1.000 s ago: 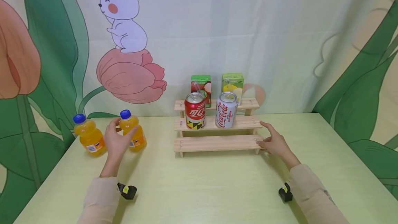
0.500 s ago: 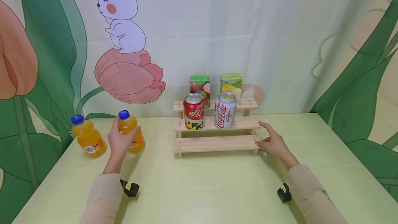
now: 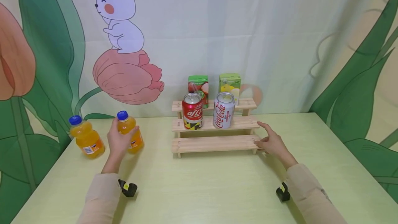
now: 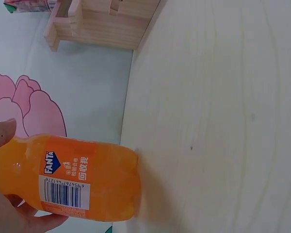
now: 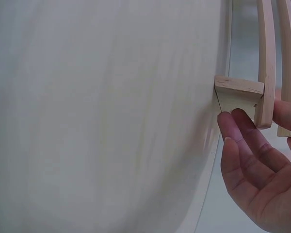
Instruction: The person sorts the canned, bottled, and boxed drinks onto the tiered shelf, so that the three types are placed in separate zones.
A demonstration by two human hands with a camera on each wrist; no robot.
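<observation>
At the left of the head view, my left hand point(image 3: 119, 141) grips a bottle of orange soda point(image 3: 135, 143) with a blue cap. Its orange Fanta label point(image 4: 65, 182) faces the left wrist camera, and the bottle's base is close to the table. A second orange soda bottle point(image 3: 90, 142) stands just left of that hand. My right hand point(image 3: 273, 144) holds the right end of the three-step wooden rack point(image 3: 214, 143). In the right wrist view, the thumb point(image 5: 287, 115) lies on one side of the lowest board and the other fingers point(image 5: 252, 150) are curled below it.
On the middle step stand a red cola can point(image 3: 192, 111) and a white Coca-Cola can point(image 3: 224, 110). Behind them, on the top step, are a red-and-green juice box point(image 3: 199, 82) and a light green one point(image 3: 230, 80). A printed curtain point(image 3: 280, 44) hangs behind the table point(image 3: 199, 189).
My left hand has closed around the nearer soda bottle, where its fingers were spread a second ago. The right hand stays at the rack; the whole head view has shifted slightly.
</observation>
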